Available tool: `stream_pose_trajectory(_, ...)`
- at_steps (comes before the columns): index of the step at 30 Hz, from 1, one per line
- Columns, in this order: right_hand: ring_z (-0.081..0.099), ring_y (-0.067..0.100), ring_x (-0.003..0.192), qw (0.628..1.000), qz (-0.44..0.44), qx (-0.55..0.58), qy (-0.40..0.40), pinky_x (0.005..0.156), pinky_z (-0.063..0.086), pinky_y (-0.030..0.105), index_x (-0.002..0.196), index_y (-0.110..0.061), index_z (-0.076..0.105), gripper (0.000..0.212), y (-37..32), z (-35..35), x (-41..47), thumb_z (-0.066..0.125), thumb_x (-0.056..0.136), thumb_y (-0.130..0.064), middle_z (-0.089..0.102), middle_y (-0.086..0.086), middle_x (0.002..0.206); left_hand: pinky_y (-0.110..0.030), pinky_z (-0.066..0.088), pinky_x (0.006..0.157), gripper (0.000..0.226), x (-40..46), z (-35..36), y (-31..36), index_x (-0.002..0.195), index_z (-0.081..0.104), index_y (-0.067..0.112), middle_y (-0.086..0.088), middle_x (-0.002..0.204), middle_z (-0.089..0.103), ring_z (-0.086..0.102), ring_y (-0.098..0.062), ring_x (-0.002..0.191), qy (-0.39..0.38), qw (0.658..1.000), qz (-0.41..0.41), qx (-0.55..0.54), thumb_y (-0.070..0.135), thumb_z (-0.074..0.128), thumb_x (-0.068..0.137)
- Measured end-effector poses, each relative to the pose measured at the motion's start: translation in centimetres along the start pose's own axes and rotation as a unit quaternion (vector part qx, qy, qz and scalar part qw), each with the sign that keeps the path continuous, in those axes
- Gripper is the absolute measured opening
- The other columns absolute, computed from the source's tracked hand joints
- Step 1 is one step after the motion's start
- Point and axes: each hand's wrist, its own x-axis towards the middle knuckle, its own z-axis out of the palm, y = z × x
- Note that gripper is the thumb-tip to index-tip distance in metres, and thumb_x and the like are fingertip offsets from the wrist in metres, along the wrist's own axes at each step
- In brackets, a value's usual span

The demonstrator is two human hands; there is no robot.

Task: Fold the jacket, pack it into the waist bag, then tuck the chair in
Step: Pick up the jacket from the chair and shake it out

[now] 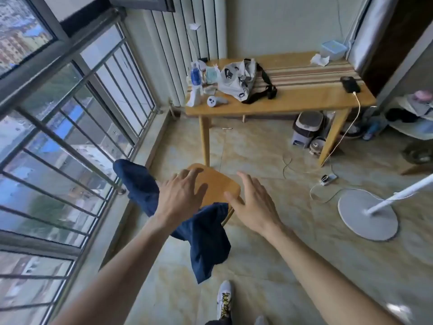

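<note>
A dark blue jacket (206, 238) hangs over the back of a wooden chair (218, 184), which stands in front of the table, pulled out from it. My left hand (180, 195) hovers over the chair with fingers spread, above the jacket. Just right of the jacket, my right hand (253, 202) is open too, beside the chair's right edge. Neither hand grips anything. A white waist bag (236, 78) with a black strap lies on the wooden table (304, 99) at the far side of the room.
Bottles (195, 76), a small white device (214, 100) and a phone (350, 84) on a charging cable lie on the table. A barred window runs along the left. A fan base (367, 214), a power strip (328, 179) and cables sit on the tiled floor at right.
</note>
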Motion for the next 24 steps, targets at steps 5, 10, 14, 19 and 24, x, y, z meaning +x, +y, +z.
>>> stream_pose_trajectory(5, 0.046, 0.033, 0.140, 0.982, 0.133, 0.007, -0.131, 0.105, 0.046, 0.045, 0.157, -0.036, 0.020, 0.068, 5.1, 11.0, 5.0, 0.048, 0.098, -0.054, 0.041, 0.007, 0.159, -0.045, 0.049, 0.092, 0.048, 1.3, 7.0, -3.9, 0.147, 0.046, 0.032, -0.006, 0.137, 0.063, 0.060, -0.031, 0.122, -0.084, 0.996, -0.038, -0.017, 0.045, 0.046, 0.101)
stream_pose_trajectory(10, 0.041, 0.031, 0.146, 0.955, 0.209, 0.115, -0.177, 0.114, 0.040, 0.046, 0.157, -0.041, 0.026, 0.065, 8.3, 16.5, 9.6, 0.055, 0.099, -0.042, 0.038, 0.007, 0.162, -0.041, 0.045, 0.094, 0.046, 2.4, 11.1, -6.3, 0.146, 0.046, 0.031, -0.003, 0.131, 0.063, 0.057, -0.027, 0.122, -0.125, 0.991, -0.046, -0.030, 0.045, 0.044, 0.102)
stream_pose_trajectory(14, 0.056, 0.025, 0.133, 0.926, 0.259, 0.240, -0.131, 0.103, 0.047, 0.034, 0.120, -0.022, 0.072, 0.026, 7.4, 17.0, 11.3, 0.067, 0.096, -0.015, 0.065, 0.008, 0.138, -0.041, 0.047, 0.094, 0.046, 2.8, 11.5, -7.3, 0.146, 0.046, 0.031, -0.002, 0.130, 0.063, 0.057, -0.027, 0.123, -0.133, 0.989, -0.041, -0.053, 0.042, 0.049, 0.101)
stream_pose_trajectory(19, 0.074, 0.023, 0.106, 0.895, 0.260, 0.354, -0.078, 0.096, 0.060, 0.039, 0.087, -0.024, 0.083, 0.029, 1.3, 12.9, 12.3, 0.068, 0.091, 0.000, 0.080, 0.006, 0.112, -0.037, 0.049, 0.079, 0.063, 4.7, 9.2, -7.3, 0.139, 0.046, 0.026, 0.002, 0.123, 0.064, 0.063, -0.022, 0.113, -0.161, 0.985, -0.008, -0.056, 0.062, 0.059, 0.089)
stream_pose_trajectory(24, 0.076, 0.011, 0.099, 0.933, 0.088, 0.348, 0.012, 0.091, 0.060, 0.028, 0.104, -0.018, 0.083, 0.033, -6.4, 4.4, 12.4, 0.061, 0.092, 0.003, 0.082, -0.001, 0.103, -0.040, 0.047, 0.057, 0.024, 8.2, 3.6, -5.3, 0.110, 0.052, 0.014, -0.003, 0.087, 0.068, 0.066, -0.031, 0.078, -0.044, 0.988, 0.021, -0.149, 0.026, 0.058, 0.091)
